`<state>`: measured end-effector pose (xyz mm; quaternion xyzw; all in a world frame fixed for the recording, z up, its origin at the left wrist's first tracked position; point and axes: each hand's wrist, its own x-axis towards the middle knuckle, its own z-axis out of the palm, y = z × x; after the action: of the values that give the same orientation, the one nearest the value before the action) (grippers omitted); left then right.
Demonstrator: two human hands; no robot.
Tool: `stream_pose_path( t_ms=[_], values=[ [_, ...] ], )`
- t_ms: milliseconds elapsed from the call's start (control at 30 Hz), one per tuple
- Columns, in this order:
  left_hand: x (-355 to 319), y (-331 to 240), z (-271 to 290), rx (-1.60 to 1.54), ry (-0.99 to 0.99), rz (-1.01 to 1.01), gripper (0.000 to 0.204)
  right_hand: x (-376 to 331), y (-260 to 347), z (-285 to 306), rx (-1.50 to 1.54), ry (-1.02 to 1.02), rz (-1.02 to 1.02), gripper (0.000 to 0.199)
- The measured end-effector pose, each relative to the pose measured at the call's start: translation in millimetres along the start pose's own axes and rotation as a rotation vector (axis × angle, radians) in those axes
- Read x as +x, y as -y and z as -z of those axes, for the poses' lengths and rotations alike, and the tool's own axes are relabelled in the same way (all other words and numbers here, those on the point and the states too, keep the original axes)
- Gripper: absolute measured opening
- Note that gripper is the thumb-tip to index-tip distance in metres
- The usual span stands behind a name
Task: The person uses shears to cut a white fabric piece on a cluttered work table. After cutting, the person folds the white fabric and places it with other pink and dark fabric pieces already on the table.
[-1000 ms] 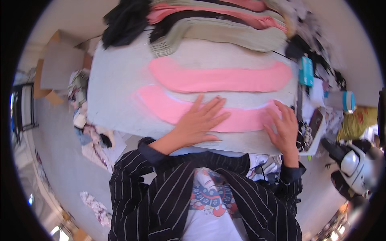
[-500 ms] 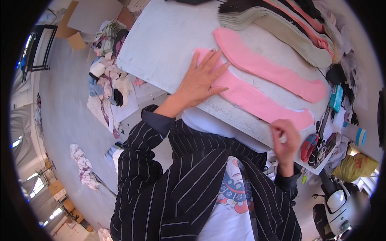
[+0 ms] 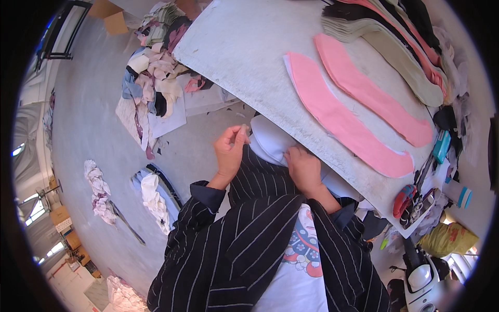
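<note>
My left hand (image 3: 229,151) is raised beside the left end of a white cloth (image 3: 267,139) lying across my lap. Its thumb and fingers are drawn together in a pinch; whether anything small is between them I cannot make out. My right hand (image 3: 304,169) is closed on the near edge of that cloth, just below the table's front edge. On the table lie two curved pink fabric pieces (image 3: 343,122), side by side and apart. The nearer one has a white layer showing along its edge. No hand touches either piece.
Stacked grey-green, black and pink fabric strips (image 3: 384,49) sit at the table's far right. A turquoise packet (image 3: 441,147) and red-handled scissors (image 3: 404,202) lie near the right edge. Fabric scraps (image 3: 158,78) are heaped left of the table; more cloth bundles (image 3: 156,200) lie on the floor.
Both hands have left the tabletop and come down to the white cloth on my lap. The nearer pink piece now lies free, and the view has shifted slightly.
</note>
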<state>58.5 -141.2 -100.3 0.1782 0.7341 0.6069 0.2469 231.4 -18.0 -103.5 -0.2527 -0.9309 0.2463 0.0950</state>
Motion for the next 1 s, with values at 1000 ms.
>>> stream_pose_path(
  t_ms=[1000],
  values=[
    [-35.1,-40.3,-28.6,-1.031,0.810,0.808,0.045,-17.8,27.3,84.2,0.802,-0.049,-0.293,0.005]
  ],
)
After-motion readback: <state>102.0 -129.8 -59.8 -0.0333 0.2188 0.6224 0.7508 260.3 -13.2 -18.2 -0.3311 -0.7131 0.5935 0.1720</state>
